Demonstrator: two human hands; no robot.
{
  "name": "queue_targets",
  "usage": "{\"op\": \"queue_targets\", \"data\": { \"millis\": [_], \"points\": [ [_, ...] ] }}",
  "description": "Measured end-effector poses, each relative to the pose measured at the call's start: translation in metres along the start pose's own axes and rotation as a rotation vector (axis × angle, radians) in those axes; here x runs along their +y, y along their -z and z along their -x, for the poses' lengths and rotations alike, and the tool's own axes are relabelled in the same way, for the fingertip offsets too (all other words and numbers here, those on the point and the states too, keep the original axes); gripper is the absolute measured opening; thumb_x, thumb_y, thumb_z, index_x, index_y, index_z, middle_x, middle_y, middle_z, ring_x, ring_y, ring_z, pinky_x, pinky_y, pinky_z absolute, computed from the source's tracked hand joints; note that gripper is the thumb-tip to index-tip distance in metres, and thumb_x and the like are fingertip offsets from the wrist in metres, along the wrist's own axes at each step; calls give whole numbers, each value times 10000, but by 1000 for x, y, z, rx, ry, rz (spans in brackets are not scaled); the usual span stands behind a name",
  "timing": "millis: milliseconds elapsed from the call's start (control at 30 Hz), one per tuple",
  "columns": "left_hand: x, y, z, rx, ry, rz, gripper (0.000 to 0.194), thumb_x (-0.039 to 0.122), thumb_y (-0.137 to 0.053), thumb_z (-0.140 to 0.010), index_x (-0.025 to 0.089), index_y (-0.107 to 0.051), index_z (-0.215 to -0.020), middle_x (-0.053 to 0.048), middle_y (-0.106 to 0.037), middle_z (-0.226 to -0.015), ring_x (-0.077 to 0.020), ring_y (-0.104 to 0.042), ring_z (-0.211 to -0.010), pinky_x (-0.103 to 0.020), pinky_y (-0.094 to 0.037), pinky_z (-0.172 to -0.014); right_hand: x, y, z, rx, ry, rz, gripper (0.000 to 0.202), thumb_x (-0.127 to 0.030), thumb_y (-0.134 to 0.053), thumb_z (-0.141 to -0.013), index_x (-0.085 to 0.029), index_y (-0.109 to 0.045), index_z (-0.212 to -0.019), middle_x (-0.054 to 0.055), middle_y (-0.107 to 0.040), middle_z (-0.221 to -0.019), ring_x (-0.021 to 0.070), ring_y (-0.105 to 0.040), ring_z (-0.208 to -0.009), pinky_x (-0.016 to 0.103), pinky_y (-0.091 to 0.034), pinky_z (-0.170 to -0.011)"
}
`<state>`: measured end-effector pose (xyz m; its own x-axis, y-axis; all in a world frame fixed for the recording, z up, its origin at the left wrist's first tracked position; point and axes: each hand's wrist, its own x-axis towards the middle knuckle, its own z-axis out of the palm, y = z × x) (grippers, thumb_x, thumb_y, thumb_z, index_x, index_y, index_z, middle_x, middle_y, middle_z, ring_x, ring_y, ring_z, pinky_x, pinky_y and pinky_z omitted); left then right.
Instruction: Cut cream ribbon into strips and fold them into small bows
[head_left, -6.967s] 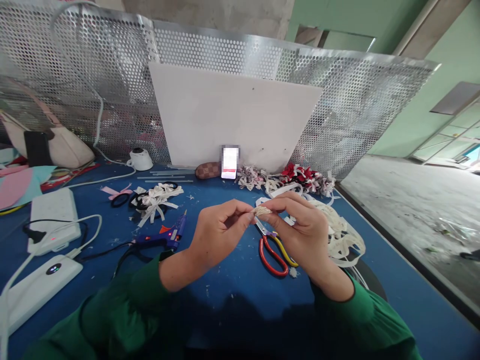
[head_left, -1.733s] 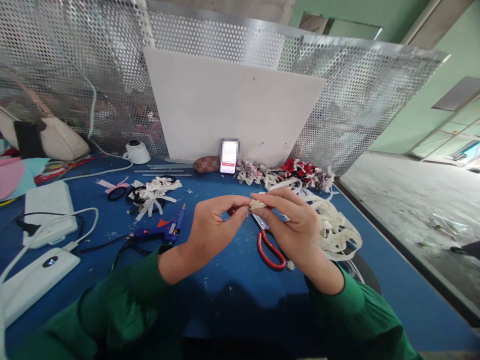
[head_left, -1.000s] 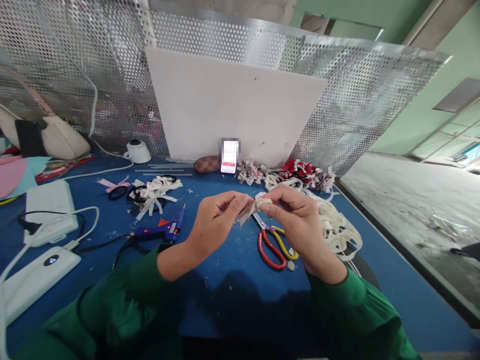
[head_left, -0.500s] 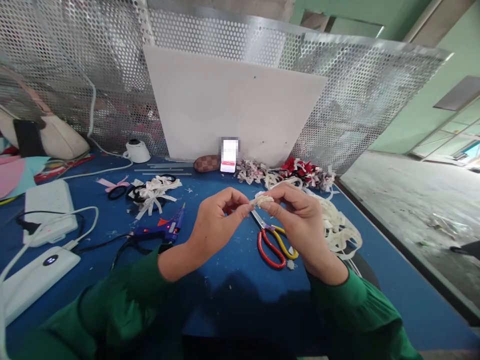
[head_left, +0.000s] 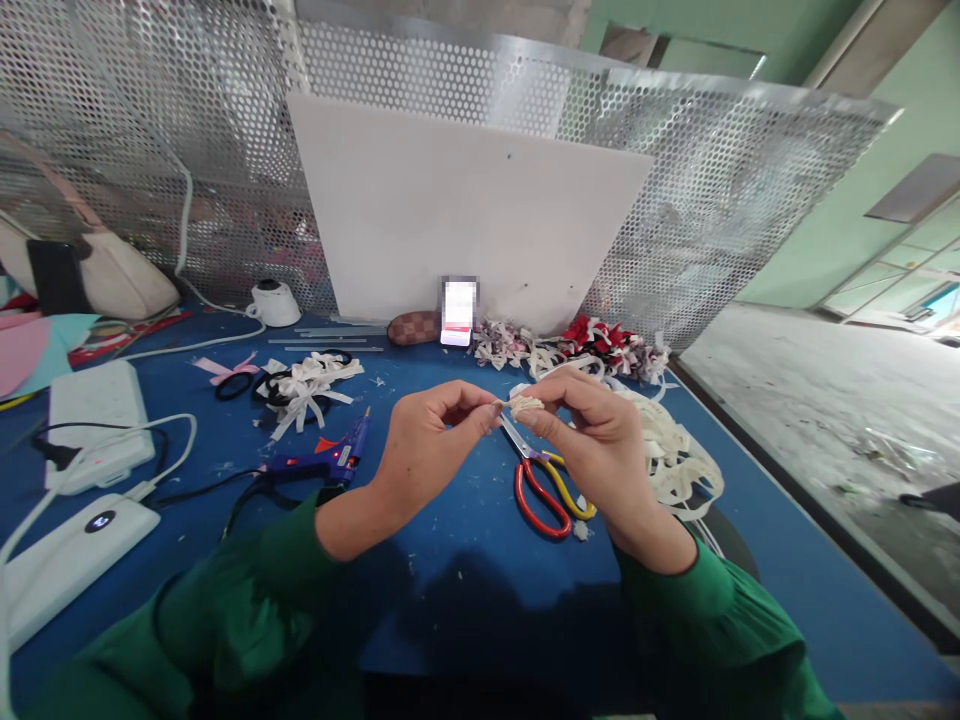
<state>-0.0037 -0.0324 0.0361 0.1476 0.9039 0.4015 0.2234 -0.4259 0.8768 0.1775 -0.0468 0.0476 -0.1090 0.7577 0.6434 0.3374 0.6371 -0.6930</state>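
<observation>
Between my two hands is a small gathered piece of cream ribbon. My right hand pinches its bunched part between thumb and fingers. A thin end of the ribbon is pinched in the fingertips of my left hand. Just below lie scissors with one red and one yellow handle, their blades pointing up toward the ribbon. Loose cream ribbon is heaped beside my right hand, partly hidden by it.
A blue glue gun lies left of my left hand, near white bows with black hair ties. Red and pale bows line the back, beside a lit phone. White power banks and cables sit at the left.
My left hand has shifted slightly left, away from my right hand, and more of the thin ribbon end shows between them. Both hands keep their pinch.
</observation>
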Motion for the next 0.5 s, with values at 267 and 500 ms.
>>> {"op": "queue_targets", "data": {
  "millis": [267, 500],
  "points": [
    [0, -5, 2, 63, 13, 32, 113, 225, -675, -842, 187, -759, -776, 9, -716, -646, -134, -650, -602, -231, -518, -585, -3, -4, 3, -16, 69, 101, 38, -230, -731, -890, -238, -755, -861, 20, -679, -792, 158, -620, -714, 305, -497, -615],
    [0, -7, 4, 50, -6, 84, 122, 208, -663, -858, 189, -779, -826, 7, -729, -663, -142, -672, -625, -238, -536, -612, -3, -10, 5, 88, 131, 154, 107, -170, -708, -889, -246, -780, -913, 32, -689, -814, 172, -662, -737, 318, -536, -639]
  ]
}}
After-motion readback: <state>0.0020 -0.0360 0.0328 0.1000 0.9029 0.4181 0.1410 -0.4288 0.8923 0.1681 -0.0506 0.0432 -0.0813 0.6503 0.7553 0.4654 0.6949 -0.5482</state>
